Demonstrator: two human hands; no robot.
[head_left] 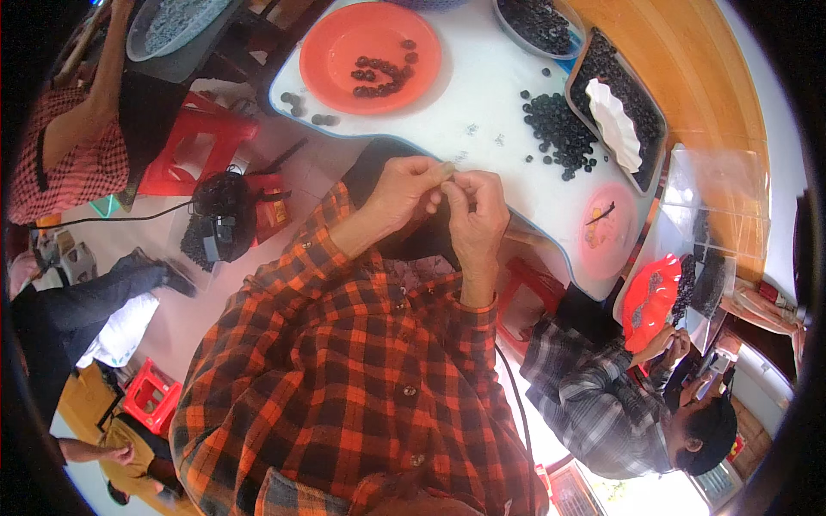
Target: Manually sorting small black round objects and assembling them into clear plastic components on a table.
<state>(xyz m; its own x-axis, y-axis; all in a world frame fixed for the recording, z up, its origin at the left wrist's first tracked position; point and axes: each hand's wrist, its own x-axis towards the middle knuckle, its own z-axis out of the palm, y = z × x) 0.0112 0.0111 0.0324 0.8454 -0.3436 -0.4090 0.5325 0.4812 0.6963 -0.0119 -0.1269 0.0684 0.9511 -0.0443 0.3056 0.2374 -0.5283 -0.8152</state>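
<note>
My left hand (398, 193) and my right hand (479, 211) meet just over the near edge of the white table, fingertips pinched close together. Whatever sits between the fingers is too small to make out. Just beyond them lie little clusters of thin, dark metallic bits (471, 129). To the right, small round black pieces (559, 129) are heaped on the tabletop. An orange plate (344, 43) at the far left carries dark round pieces in a curved row, and a few more (325, 119) rest beside it near the edge.
A tray of black pieces (607, 64) with a white scalloped dish (613, 125) stands at right, beside a round bowl (551, 30). Nearer is a pink dish (624, 206) with a dark stick. Co-workers sit at left and right; a red stool (185, 146) is at left.
</note>
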